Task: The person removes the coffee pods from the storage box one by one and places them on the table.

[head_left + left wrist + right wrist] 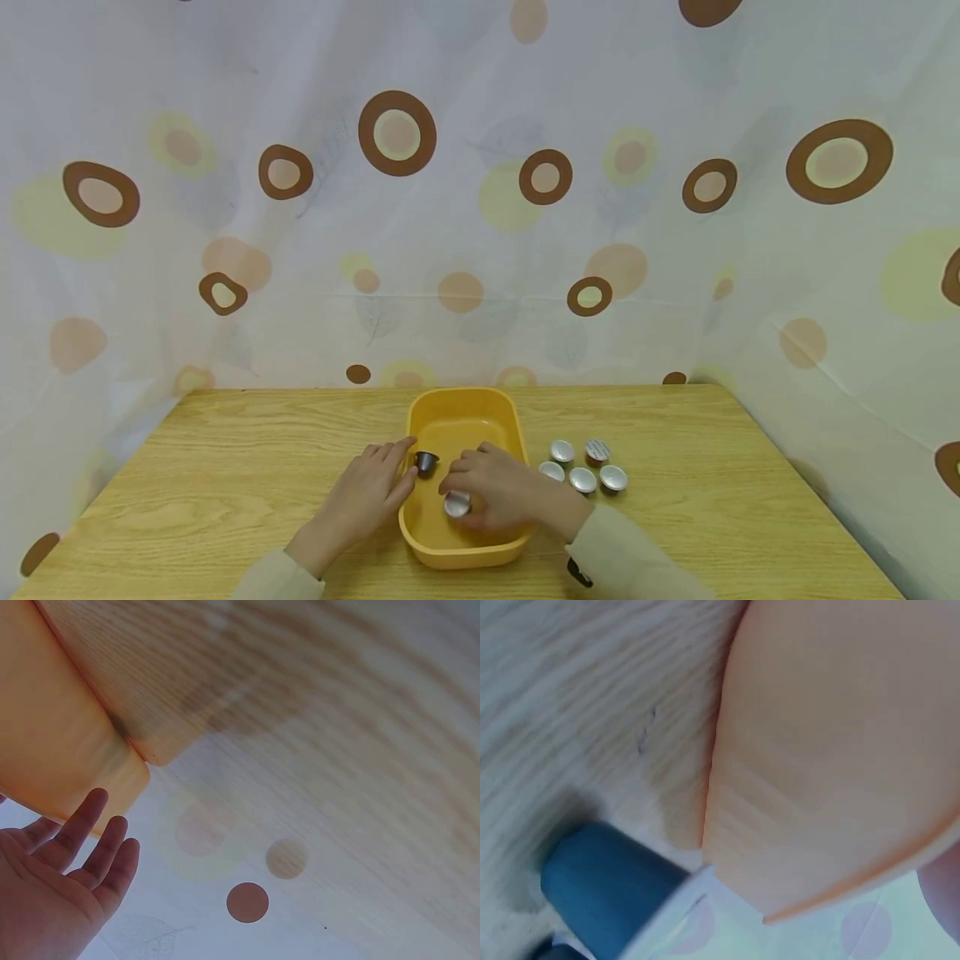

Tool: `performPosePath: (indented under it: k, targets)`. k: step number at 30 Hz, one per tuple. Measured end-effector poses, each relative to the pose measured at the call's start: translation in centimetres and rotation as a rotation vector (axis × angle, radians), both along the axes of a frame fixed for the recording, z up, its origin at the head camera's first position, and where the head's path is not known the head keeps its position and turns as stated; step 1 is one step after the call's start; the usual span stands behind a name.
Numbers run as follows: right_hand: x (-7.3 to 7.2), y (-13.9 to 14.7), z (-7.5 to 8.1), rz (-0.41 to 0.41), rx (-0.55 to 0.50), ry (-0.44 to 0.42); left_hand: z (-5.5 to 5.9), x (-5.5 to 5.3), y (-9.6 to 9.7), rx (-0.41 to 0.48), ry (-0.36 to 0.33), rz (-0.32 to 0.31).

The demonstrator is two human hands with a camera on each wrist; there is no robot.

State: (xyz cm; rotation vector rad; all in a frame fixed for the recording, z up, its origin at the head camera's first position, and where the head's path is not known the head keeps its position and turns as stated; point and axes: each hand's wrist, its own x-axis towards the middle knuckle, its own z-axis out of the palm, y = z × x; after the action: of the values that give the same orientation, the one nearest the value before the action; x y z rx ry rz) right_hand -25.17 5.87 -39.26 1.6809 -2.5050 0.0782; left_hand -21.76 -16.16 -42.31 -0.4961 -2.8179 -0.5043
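Note:
A yellow tray [452, 560] stands on the wooden table. Inside it, a dark coffee capsule [426, 463] lies by the left wall. My right hand [498, 492] reaches into the tray and holds a coffee capsule [457, 505], its silver lid facing me. My left hand [367, 492] rests at the tray's left rim with fingers extended. In the left wrist view those fingers [90, 832] look slightly bent and hold nothing. The right wrist view shows only a bit of the right hand [943, 889] at the edge, beyond the tray wall [817, 750].
Several silver-lidded capsules [582, 480] stand on the table [690, 500] just right of the tray. One shows a blue body [615, 889] in the right wrist view. A patterned curtain [465, 208] hangs behind the table and along its sides.

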Motion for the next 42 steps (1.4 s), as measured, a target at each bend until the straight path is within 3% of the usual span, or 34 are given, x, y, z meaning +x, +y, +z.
performPosePath:
  k: [12,31,42]
  targets:
    - [-0.8,1.4,0.4,0.010,-0.068,0.059,-0.2,-0.2,0.0,-0.010,0.013,0.004]
    - [-1.1,4.0,2.1,-0.009,-0.190,0.068,-0.1,-0.1,-0.1,0.000,0.022,-0.013]
    - [-1.1,5.9,2.6,-0.084,-0.210,0.082,0.0,0.0,-0.1,0.010,0.015,-0.017]
